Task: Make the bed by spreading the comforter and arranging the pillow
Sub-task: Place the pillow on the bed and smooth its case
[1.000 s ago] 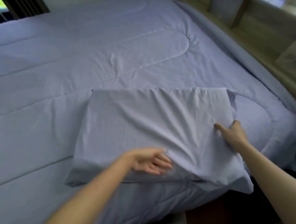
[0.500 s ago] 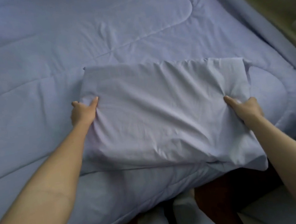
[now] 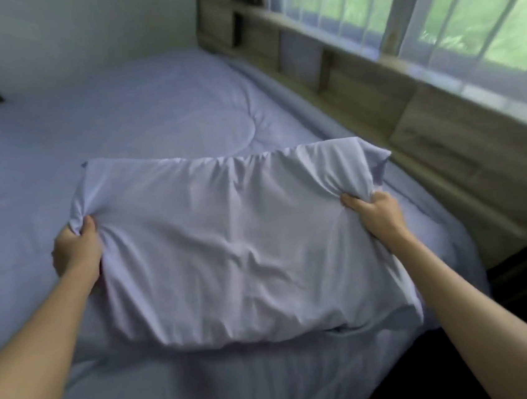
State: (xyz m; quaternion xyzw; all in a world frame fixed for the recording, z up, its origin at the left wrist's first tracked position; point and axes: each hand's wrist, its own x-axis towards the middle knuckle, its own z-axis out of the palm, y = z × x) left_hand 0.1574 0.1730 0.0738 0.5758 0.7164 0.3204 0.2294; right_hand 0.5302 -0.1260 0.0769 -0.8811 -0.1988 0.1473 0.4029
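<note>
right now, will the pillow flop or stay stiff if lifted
Probably floppy: the pillow bunches where the left hand and right hand grip its ends. Likely light, as two side grips seem enough. Its wrinkled fabric may slip.

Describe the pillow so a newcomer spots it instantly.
On the big bed beside the wooden headboard lies a lilac comforter. The pillow is the same-coloured rectangle nearest the camera, gripped by the left hand and right hand. Unlike the flat comforter, it is puffy and wrinkled.
</note>
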